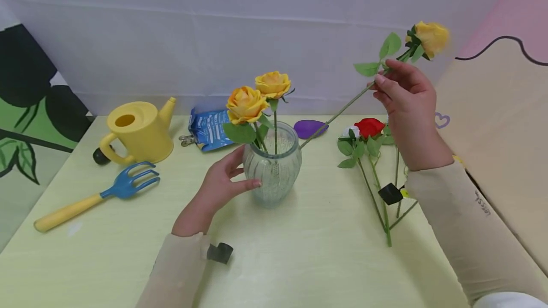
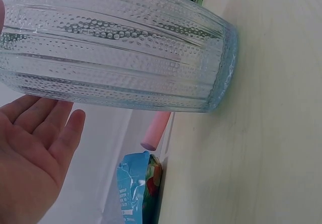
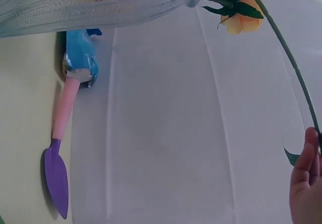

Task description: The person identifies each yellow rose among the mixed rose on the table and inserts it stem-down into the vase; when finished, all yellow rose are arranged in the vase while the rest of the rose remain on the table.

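Steadying the ribbed glass vase (image 1: 274, 179), the left hand (image 1: 216, 184) curved round its left side, thumb along the front and fingers reaching behind. The vase stood upright on the bench (image 1: 299, 260), and two yellow roses rose from its mouth, one bloom (image 1: 247, 104) in front and to the left of the other (image 1: 273, 84).

Up to the right, the right hand (image 1: 411, 101) pinched the stem of a third yellow rose (image 1: 432, 39) between thumb and fingers, just below the bloom and near a pair of green leaves. The stem slanted down to the left, its lower end at the right of the vase's rim; whether it touched the glass could not be told.

Right of the vase lay a red rose (image 1: 370, 128) and a white rose (image 1: 352, 132) side by side, their stems pointing toward the person. Behind the vase were a purple-bladed trowel (image 1: 309, 129) with a pink handle and a blue packet (image 1: 212, 129). Farther left stood a yellow watering can (image 1: 143, 132), with a blue-tined hand fork (image 1: 124, 184) lying just in front.
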